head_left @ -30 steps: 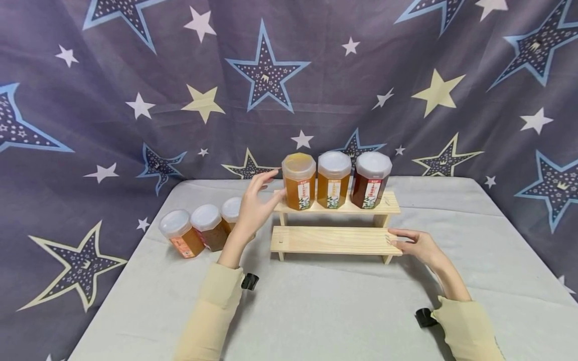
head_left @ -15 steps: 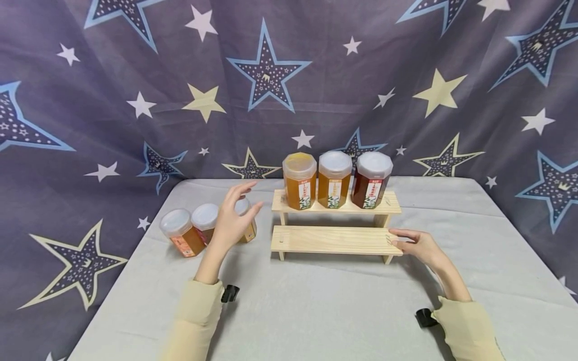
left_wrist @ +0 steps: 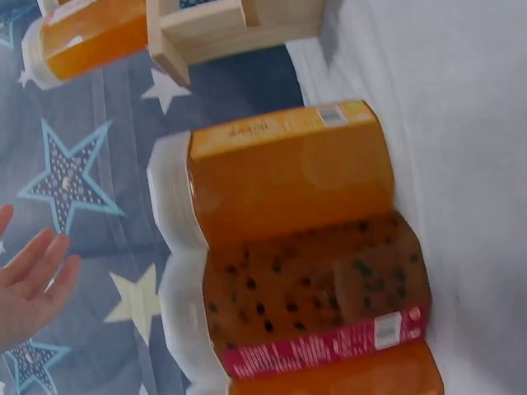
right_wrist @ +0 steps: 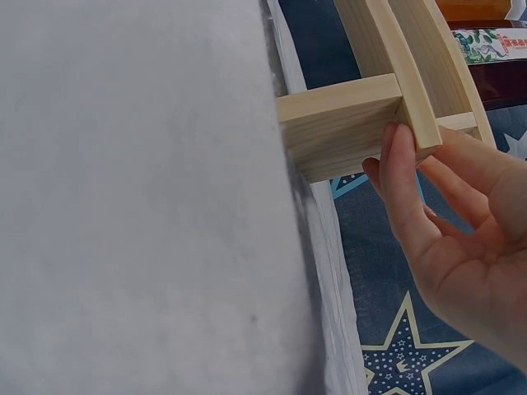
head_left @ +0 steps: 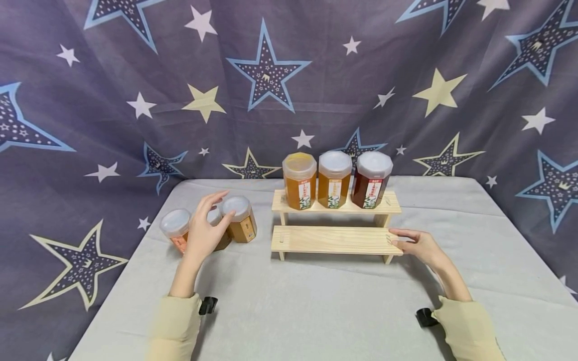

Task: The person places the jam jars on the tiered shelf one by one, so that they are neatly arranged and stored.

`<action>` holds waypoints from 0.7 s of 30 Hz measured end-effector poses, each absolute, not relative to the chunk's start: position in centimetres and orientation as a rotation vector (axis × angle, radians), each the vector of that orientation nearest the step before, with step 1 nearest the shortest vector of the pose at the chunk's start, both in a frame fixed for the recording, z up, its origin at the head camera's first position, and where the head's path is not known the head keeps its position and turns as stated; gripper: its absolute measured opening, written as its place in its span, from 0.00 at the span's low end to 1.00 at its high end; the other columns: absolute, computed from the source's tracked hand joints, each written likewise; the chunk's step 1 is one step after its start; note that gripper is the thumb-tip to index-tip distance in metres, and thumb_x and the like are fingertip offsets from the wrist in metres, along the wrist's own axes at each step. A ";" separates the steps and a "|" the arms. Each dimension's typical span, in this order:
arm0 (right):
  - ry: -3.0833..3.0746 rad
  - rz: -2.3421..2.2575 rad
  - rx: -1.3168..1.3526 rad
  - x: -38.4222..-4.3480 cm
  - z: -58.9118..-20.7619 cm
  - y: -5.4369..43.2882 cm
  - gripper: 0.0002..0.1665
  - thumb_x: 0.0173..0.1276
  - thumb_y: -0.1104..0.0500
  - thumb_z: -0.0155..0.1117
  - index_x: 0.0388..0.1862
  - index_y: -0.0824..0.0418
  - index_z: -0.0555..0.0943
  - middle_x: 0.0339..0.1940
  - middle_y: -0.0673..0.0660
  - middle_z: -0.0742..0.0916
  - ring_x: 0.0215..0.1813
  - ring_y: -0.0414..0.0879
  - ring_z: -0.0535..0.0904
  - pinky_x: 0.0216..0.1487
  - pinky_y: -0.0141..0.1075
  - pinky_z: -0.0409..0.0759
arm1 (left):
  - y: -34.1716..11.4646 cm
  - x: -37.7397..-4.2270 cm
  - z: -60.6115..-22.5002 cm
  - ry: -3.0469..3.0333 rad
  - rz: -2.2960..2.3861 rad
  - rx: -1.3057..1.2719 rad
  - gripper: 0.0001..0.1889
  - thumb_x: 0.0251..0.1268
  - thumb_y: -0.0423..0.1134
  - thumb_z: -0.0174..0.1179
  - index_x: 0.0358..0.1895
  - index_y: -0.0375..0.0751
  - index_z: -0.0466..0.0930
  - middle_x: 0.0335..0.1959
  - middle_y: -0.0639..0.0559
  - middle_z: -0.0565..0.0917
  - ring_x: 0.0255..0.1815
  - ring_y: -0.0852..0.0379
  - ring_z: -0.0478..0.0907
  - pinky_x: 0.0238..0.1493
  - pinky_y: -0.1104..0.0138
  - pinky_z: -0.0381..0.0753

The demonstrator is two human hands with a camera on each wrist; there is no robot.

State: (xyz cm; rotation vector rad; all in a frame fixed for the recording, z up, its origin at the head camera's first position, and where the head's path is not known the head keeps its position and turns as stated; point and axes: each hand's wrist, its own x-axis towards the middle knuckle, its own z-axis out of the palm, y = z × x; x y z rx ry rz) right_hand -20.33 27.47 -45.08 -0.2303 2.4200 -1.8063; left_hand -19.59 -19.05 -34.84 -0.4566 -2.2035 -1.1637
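Observation:
My left hand [head_left: 204, 233] is over the row of three lidded jars at the left, fingers spread and holding nothing. Nearest its thumb is the golden-brown jar [head_left: 244, 229]. The dark-speckled jar [left_wrist: 317, 284] beside it is partly hidden behind the hand in the head view, as is the orange jar [head_left: 175, 222] at the far left. In the left wrist view, the fingers [left_wrist: 37, 284] appear apart from the jar lids. My right hand [head_left: 421, 246] pinches the right end of the two-tier wooden rack's lower shelf [head_left: 334, 239], thumb and fingers around the board's edge [right_wrist: 416, 107].
On the rack's upper shelf [head_left: 280, 201] stand a yellow-amber jar [head_left: 300, 188], an amber jar [head_left: 333, 188] and a dark red jar [head_left: 371, 186]. A pale cloth [head_left: 316, 311] covers the table, with a star-patterned curtain [head_left: 316, 115] behind it.
My left hand has moved left and down, away from the yellow-amber jar on the upper shelf, to the row of jars at the left. The right hand has stayed on the rack.

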 end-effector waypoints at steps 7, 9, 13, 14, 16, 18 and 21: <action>2.428 -1.799 -0.219 -20.2 -44.9 27.5 0.29 0.59 0.63 0.60 0.55 0.79 0.66 0.36 0.48 0.84 0.33 0.35 0.79 0.34 0.31 0.78 | -21.2 -19.8 -35.9 -2.229 -1.133 -0.416 0.22 0.50 0.28 0.62 0.52 0.34 0.72 0.50 0.41 0.73 0.49 0.48 0.69 0.50 0.58 0.66; 2.434 -1.794 -0.212 -20.2 -44.8 27.5 0.28 0.59 0.63 0.60 0.55 0.79 0.67 0.36 0.48 0.84 0.33 0.35 0.79 0.34 0.31 0.78 | -21.6 -19.7 -35.9 -2.235 -1.126 -0.407 0.22 0.49 0.28 0.62 0.52 0.34 0.73 0.50 0.41 0.73 0.50 0.49 0.69 0.50 0.57 0.66; 2.445 -1.784 -0.207 -20.2 -44.8 27.4 0.28 0.59 0.63 0.60 0.55 0.78 0.67 0.37 0.50 0.84 0.33 0.34 0.79 0.34 0.31 0.78 | -22.4 -19.4 -36.0 -2.267 -1.112 -0.375 0.23 0.49 0.29 0.62 0.52 0.34 0.73 0.50 0.41 0.73 0.51 0.50 0.68 0.50 0.60 0.65; 2.446 -1.784 -0.205 -20.2 -44.8 27.4 0.28 0.59 0.63 0.60 0.55 0.78 0.67 0.37 0.51 0.84 0.33 0.34 0.79 0.34 0.31 0.78 | -22.6 -19.4 -36.1 -2.280 -1.106 -0.367 0.23 0.49 0.29 0.62 0.52 0.34 0.73 0.50 0.42 0.73 0.51 0.50 0.68 0.50 0.61 0.65; 2.446 -1.783 -0.204 -20.2 -44.8 27.4 0.28 0.59 0.63 0.60 0.55 0.78 0.67 0.38 0.52 0.84 0.33 0.35 0.79 0.34 0.31 0.78 | -23.1 -19.3 -36.2 -2.312 -1.083 -0.350 0.22 0.49 0.30 0.62 0.52 0.35 0.73 0.50 0.42 0.73 0.52 0.50 0.67 0.50 0.62 0.64; 2.443 -1.783 -0.202 -20.2 -44.8 27.4 0.28 0.59 0.63 0.60 0.55 0.78 0.67 0.38 0.53 0.84 0.33 0.35 0.79 0.34 0.31 0.78 | -23.6 -19.2 -36.2 -2.342 -1.055 -0.338 0.22 0.50 0.32 0.62 0.52 0.35 0.73 0.50 0.42 0.72 0.52 0.49 0.67 0.50 0.62 0.64; 2.438 -1.785 -0.201 -20.2 -44.8 27.4 0.28 0.59 0.63 0.60 0.55 0.78 0.67 0.39 0.54 0.84 0.33 0.35 0.79 0.34 0.31 0.78 | -24.4 -19.1 -36.3 -2.375 -1.018 -0.334 0.22 0.50 0.32 0.62 0.52 0.34 0.72 0.50 0.40 0.72 0.52 0.47 0.67 0.49 0.57 0.64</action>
